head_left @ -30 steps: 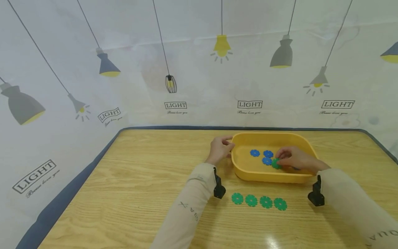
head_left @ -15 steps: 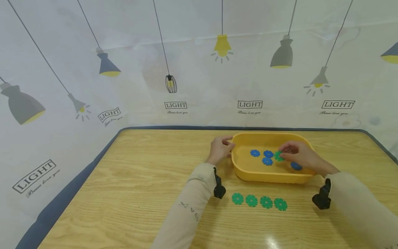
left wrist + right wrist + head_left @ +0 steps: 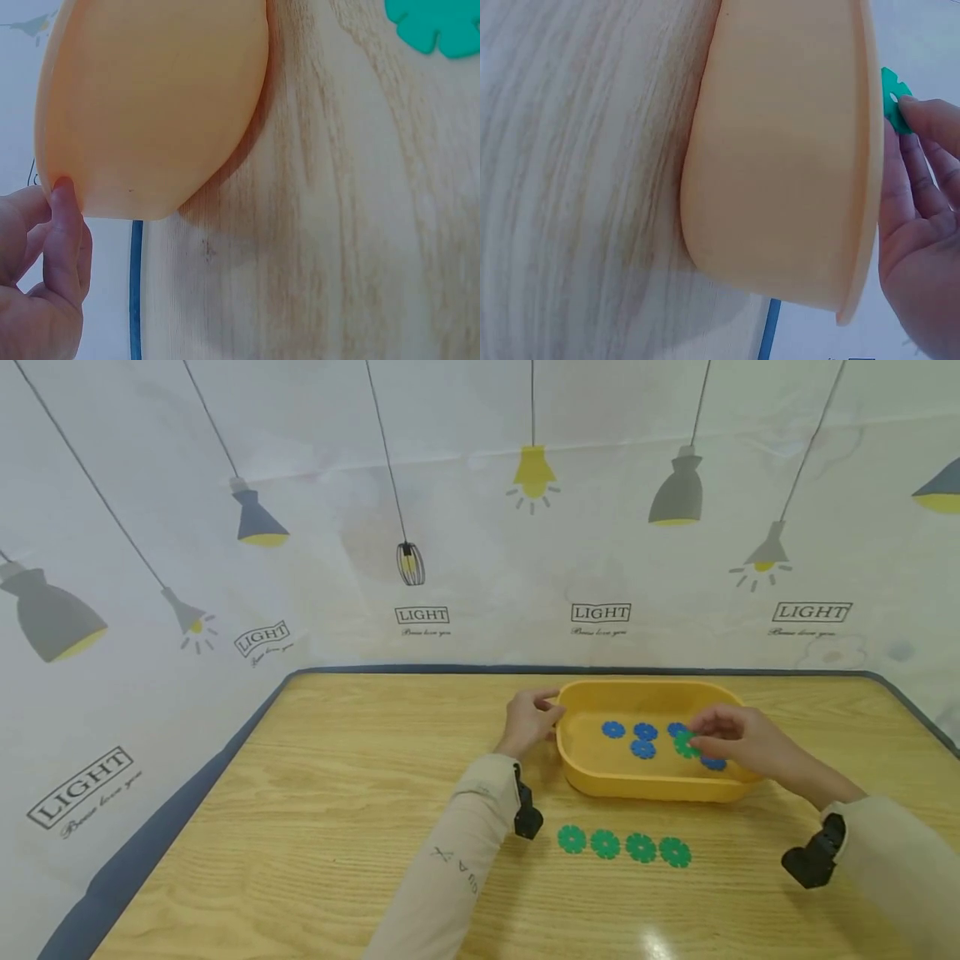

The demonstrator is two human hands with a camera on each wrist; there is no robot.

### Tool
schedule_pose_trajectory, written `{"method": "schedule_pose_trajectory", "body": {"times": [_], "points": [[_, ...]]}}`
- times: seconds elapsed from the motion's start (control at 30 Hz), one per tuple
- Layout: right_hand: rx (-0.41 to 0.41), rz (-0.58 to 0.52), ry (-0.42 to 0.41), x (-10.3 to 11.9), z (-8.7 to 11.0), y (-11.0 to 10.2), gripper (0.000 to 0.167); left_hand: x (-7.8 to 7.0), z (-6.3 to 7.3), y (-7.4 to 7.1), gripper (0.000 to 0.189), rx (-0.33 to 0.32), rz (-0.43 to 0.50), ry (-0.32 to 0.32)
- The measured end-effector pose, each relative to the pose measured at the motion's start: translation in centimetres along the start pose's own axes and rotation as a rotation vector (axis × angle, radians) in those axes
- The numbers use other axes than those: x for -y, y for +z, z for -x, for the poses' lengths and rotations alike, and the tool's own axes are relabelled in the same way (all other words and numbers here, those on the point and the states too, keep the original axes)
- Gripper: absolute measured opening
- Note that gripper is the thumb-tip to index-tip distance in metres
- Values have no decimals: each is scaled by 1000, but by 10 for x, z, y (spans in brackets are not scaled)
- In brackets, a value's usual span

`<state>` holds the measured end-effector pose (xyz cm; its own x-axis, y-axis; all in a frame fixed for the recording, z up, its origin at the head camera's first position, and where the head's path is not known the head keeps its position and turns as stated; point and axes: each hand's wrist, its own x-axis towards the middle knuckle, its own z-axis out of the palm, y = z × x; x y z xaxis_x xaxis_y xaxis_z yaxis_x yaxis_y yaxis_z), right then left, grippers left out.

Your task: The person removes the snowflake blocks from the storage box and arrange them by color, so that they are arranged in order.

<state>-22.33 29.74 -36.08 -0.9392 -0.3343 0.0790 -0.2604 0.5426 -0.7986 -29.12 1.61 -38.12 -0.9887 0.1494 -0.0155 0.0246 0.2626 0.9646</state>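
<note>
At the far right of the wood-grain tabletop (image 3: 337, 827), with twelve o'clock pointing away from the person, stands a yellow plastic tub (image 3: 663, 788) with rounded corners. At its nine o'clock end the left hand (image 3: 528, 722) pinches the rim between thumb and fingers. From three o'clock the right hand (image 3: 750, 743) reaches in over the side, thumb and fingertips nearly together on a green notched flower disc (image 3: 686, 744), held tilted over the tub; the right wrist view shows this disc past the rim.

Five blue notched discs lie on the tub's floor. Seen from the green one, a blue disc (image 3: 677, 729) at eleven o'clock is partly covered by it and the fingers, and a second blue disc (image 3: 713, 764) at four o'clock is partly hidden under the hand. The other three blue discs (image 3: 642, 749) group toward nine o'clock, two close together. The tub's wall blocks both wrist views of them.

Outside, between six and seven o'clock from the tub, four green discs (image 3: 641, 847) lie flat in a row, apart from one another. A black wrist camera (image 3: 528, 818) sits near the row's left end. Past the table's dark blue border (image 3: 450, 669), at twelve o'clock, hangs a lamp-printed backdrop (image 3: 480, 493).
</note>
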Motion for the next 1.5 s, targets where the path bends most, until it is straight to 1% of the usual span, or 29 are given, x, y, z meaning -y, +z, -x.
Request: {"method": "schedule_pose_trajectory", "body": {"times": [0.13,0.3,0.43,0.57,0.67,0.8,1.0,1.17,1.37,1.5], "points": [[10,-67,-65,1,8,0,20,-1,0,-1,35,1,5,2],[37,-137,-74,-1,17,0,18,0,0,0,35,5,4,6],[104,-177,-95,3,26,1,14,0,0,0,35,2,1,3],[179,-224,-137,4,35,4,12,0,-1,0,35,-3,1,2],[233,-277,-160,3,41,8,12,1,-1,0,34,-11,-6,8],[295,-322,-199,-3,46,15,14,0,-1,0,34,-18,-12,15],[322,-297,-251,-16,51,25,16,1,-1,0,34,-21,-28,13],[316,-281,-287,-29,54,30,15,2,-2,1,34,-25,-41,24],[274,-165,-277,-39,56,33,10,1,-1,1,34,-23,-37,16],[252,-92,-264,-41,56,34,8,1,-1,1,34,-22,-38,14]]}}
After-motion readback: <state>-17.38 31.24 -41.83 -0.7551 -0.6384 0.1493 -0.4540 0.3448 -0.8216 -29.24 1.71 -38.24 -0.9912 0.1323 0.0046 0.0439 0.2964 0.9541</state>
